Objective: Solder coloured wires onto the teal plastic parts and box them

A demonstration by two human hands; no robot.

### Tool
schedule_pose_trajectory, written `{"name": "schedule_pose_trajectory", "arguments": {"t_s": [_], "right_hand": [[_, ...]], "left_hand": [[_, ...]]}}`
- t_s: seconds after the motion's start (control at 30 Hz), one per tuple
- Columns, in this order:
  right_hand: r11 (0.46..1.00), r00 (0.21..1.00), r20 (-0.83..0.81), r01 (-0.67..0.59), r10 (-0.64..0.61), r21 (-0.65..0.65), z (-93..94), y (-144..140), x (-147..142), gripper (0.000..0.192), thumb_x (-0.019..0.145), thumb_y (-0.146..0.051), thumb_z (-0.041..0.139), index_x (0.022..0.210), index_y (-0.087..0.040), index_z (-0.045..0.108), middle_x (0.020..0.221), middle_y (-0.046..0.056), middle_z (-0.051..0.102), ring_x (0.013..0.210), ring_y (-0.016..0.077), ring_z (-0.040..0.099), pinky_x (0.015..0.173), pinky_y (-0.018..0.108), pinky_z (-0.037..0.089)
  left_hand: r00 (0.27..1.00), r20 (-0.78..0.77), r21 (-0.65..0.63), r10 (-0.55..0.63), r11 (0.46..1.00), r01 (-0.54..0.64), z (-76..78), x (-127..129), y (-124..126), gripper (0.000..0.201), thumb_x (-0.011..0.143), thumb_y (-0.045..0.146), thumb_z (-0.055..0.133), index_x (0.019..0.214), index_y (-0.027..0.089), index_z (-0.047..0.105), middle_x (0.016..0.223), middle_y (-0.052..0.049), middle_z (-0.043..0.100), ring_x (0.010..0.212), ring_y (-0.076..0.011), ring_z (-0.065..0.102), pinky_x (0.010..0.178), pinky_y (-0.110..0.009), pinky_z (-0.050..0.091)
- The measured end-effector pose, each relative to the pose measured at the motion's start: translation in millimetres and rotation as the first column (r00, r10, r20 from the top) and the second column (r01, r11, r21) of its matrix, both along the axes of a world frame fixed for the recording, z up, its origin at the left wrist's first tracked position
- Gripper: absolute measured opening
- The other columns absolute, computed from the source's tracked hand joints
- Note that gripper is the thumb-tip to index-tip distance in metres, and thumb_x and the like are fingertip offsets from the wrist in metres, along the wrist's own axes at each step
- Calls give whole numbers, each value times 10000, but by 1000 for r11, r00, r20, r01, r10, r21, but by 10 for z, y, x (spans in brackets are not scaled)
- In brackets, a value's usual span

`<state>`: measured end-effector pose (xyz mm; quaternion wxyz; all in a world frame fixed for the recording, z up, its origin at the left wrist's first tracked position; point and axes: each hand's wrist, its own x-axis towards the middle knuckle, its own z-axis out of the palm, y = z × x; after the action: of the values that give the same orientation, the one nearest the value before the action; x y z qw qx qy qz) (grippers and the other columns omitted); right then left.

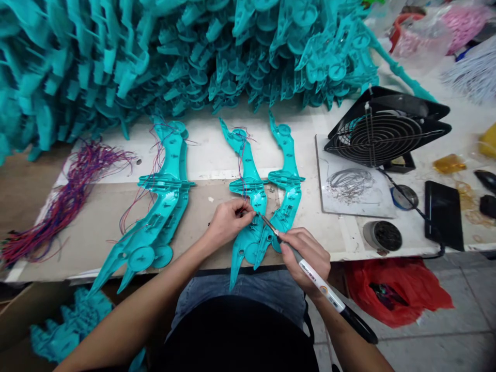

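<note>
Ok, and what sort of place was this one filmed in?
Probably a small assembly workshop: there's a big pile of matching teal plastic parts, a bundle of loose wires, and what looks like a soldering iron in the right hand.

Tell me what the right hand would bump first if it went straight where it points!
Led by its pen-like tool, the right hand would probably meet the middle teal piece first, beside the left hand; I can't tell if the tip touches it.

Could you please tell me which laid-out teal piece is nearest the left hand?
The middle teal piece, with the left hand at its lower half; an overlapping pair lies left of it, another piece right.
</note>
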<state>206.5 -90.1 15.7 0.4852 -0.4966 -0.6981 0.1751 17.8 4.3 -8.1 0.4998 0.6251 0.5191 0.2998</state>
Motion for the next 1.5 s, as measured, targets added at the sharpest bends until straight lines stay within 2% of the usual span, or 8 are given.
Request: {"name": "schedule_pose_trajectory", "arguments": {"t_s": [0.27, 0.7, 1.0, 1.07, 1.2, 1.37, 1.5], "right_hand": [[999, 999, 27, -24, 23, 27, 14, 3, -2, 309, 792, -35, 598, 1050, -187, 675, 819, 66, 671, 790, 183, 633, 693, 346, 555], [999, 999, -25, 32, -32, 12, 22, 26, 7, 315, 804, -66, 604, 1072, -208, 690, 846, 66, 696, 796, 191, 645, 691, 356, 557], [997, 997, -39, 73, -73, 2, 73, 95, 25, 269, 853, -137, 597, 1093, -210, 691, 897, 68, 706, 810, 187, 662, 712, 349, 561], [995, 992, -76, 98, -99, -20, 65, 160, 21, 267, 883, -192, 580, 1130, -213, 680, 919, 68, 714, 802, 185, 671, 723, 345, 564], [983, 987, -108, 104, -121, -150, 76, 428, -73, 252, 876, -244, 619, 1123, -238, 672, 933, 39, 721, 834, 163, 675, 768, 308, 559], [960, 988, -148, -86, 48, -265, 147, 815, -329, 457, 808, -221, 665, 1253, -266, 573, 1003, 20, 711, 839, 144, 650, 677, 259, 544], [955, 980, -170, -145, 103, -258, 179, 951, -460, 443, 818, -178, 609, 1253, -256, 579, 965, 7, 693, 772, 116, 635, 715, 256, 550]], "left_hand": [[1000, -4, 12, 8, 1000, -8, -18, 12, -11, 122, 734, 260, 626, 712, 149, 671, 641, 1, 599, 586, -109, 493, 549, -222, 359], [1000, -12, 45, -23, 999, 23, -8, 16, -14, 127, 756, 256, 593, 693, 155, 638, 623, 8, 562, 589, -110, 469, 560, -228, 339], [1000, -3, 13, -14, 1000, 14, -15, 26, -8, 90, 734, 220, 595, 698, 150, 639, 597, 23, 535, 565, -98, 449, 535, -219, 316], [1000, -7, 22, -18, 1000, 19, -21, 27, -7, 81, 734, 207, 593, 704, 148, 641, 603, 22, 542, 572, -99, 457, 539, -218, 319], [999, -17, 39, -47, 998, 47, -22, 26, -1, 68, 737, 180, 584, 725, 145, 642, 637, 16, 574, 592, -101, 483, 547, -211, 332], [995, -73, 99, -69, 992, 76, 12, 24, 11, 64, 745, 152, 560, 730, 145, 622, 640, 18, 578, 602, -111, 502, 561, -220, 335], [993, -74, 110, -92, 989, 100, 23, 23, 37, 74, 773, 167, 557, 770, 142, 626, 660, 11, 584, 608, -122, 508, 573, -239, 339]]}}
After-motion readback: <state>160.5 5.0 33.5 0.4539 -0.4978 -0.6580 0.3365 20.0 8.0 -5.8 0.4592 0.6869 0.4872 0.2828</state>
